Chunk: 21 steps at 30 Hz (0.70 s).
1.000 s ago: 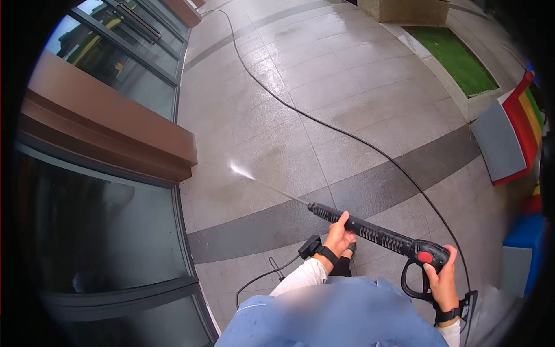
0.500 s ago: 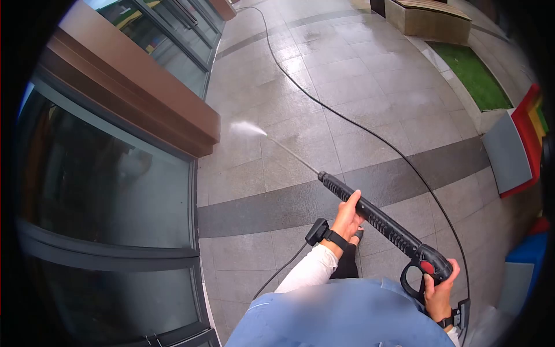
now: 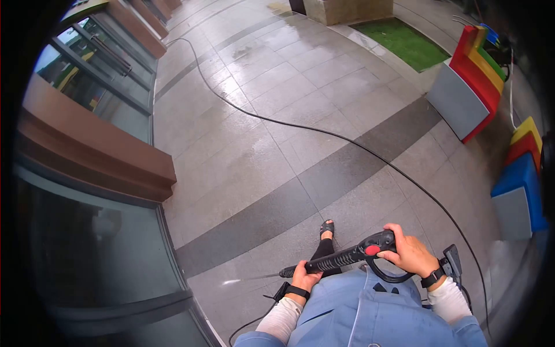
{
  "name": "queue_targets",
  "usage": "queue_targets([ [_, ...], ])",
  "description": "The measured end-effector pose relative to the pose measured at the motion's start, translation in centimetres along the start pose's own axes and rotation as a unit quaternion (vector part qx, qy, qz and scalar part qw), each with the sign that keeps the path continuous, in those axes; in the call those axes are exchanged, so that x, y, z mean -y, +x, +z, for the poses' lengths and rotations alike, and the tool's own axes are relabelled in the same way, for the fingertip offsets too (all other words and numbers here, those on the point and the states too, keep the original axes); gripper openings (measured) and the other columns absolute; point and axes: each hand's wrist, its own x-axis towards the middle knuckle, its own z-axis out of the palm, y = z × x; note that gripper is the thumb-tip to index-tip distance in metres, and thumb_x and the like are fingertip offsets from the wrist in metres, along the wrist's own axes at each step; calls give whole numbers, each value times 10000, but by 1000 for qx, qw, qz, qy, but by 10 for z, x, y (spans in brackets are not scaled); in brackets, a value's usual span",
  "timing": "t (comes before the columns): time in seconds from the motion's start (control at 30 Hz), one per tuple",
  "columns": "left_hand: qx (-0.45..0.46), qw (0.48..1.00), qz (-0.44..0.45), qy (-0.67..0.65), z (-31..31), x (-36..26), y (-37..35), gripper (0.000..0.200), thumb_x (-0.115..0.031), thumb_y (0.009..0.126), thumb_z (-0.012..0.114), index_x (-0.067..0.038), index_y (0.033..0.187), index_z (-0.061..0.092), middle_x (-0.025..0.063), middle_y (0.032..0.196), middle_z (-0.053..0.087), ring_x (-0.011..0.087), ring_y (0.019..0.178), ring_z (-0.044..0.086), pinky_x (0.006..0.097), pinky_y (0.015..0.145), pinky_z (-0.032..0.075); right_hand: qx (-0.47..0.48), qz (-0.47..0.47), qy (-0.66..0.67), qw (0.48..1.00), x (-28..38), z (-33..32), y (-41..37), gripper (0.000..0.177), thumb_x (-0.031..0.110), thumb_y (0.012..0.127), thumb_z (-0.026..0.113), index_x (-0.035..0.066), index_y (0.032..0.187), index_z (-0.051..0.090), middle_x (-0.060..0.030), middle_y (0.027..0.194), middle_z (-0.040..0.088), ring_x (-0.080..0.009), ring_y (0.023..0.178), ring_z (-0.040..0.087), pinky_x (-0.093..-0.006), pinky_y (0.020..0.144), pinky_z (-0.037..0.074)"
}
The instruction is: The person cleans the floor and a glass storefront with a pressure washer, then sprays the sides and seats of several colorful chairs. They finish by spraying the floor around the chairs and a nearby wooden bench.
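Left hand point(image 3: 305, 279), right hand point(image 3: 415, 255) around spray wand point(image 3: 338, 261), jet point(image 3: 231, 282) now nearer the foot point(image 3: 327, 229), apparently smaller.

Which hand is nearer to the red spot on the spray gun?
Right: the right hand is directly beside the red spot; the left hand holds the spray gun farther forward.

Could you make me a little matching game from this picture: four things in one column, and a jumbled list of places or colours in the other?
1. Left hand
2. Right hand
3. Black hose
4. Turf patch

A. Green
B. Holding the spray gun at its handle end
C. Lying across the floor tiles
D. Holding the spray gun nearer its spraying tip

Pairs: 1-D, 2-B, 3-C, 4-A
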Motion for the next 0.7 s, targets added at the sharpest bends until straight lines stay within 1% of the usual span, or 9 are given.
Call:
queue_targets([
  [0.07,-13,997,-19,73,19,17,11,307,-201,852,371,29,1043,440,169,1044,523,321,964,524,493,839,431,-47,67,30,996,-20,5,-28,583,270,741,639,38,1143,286,-233,745,574,-395,693,568,-406,581,448],
  [0.17,100,949,36,296,84,73,42,227,-188,836,468,-64,1023,436,97,938,514,255,846,534,474,761,448,-217,161,104,957,-47,25,-96,564,175,755,622,29,1152,249,-245,803,573,-418,732,566,-421,608,452],
  [0.23,137,891,-5,433,140,146,49,187,-199,819,524,-37,905,485,79,811,539,227,726,561,435,655,482,-363,240,117,893,-39,40,-140,546,55,750,583,20,1170,235,-200,845,552,-318,728,568,-353,673,444],
  [0.33,270,778,-71,563,191,286,36,277,-272,786,579,-21,865,492,65,753,544,188,651,557,390,589,489,-525,387,202,731,-26,68,-191,551,9,774,508,24,1227,194,-129,916,460,-168,701,486,-290,676,418],
  [0.47,309,716,-125,613,202,384,1,284,-286,782,580,-28,838,476,46,738,518,176,643,530,380,582,472,-640,430,122,625,-9,65,-212,502,64,848,482,45,1257,192,-87,877,468,-100,582,431,-219,502,375],
  [0.53,313,730,-150,588,204,363,6,274,-277,779,590,-30,823,480,42,733,517,173,637,527,381,585,472,-644,431,108,623,-5,57,-203,519,66,832,501,46,1250,195,-84,869,477,-91,564,433,-203,483,369],
  [0.6,281,777,-104,554,201,306,20,237,-250,781,595,-37,780,490,40,722,521,170,636,532,395,610,478,-563,416,118,704,-14,53,-194,543,31,765,543,17,1201,219,-133,893,481,-187,628,500,-300,621,439],
  [0.67,202,820,-45,534,186,223,36,171,-213,788,578,-65,780,493,40,730,528,183,652,542,402,621,482,-464,305,105,825,-33,31,-168,522,49,754,574,16,1160,248,-173,869,533,-266,671,562,-333,628,452],
  [0.7,154,846,-18,511,172,178,45,144,-204,797,556,-75,795,491,36,748,527,181,692,543,403,654,479,-407,310,183,840,-42,23,-151,516,95,744,612,13,1122,269,-214,837,567,-357,747,584,-362,657,455],
])
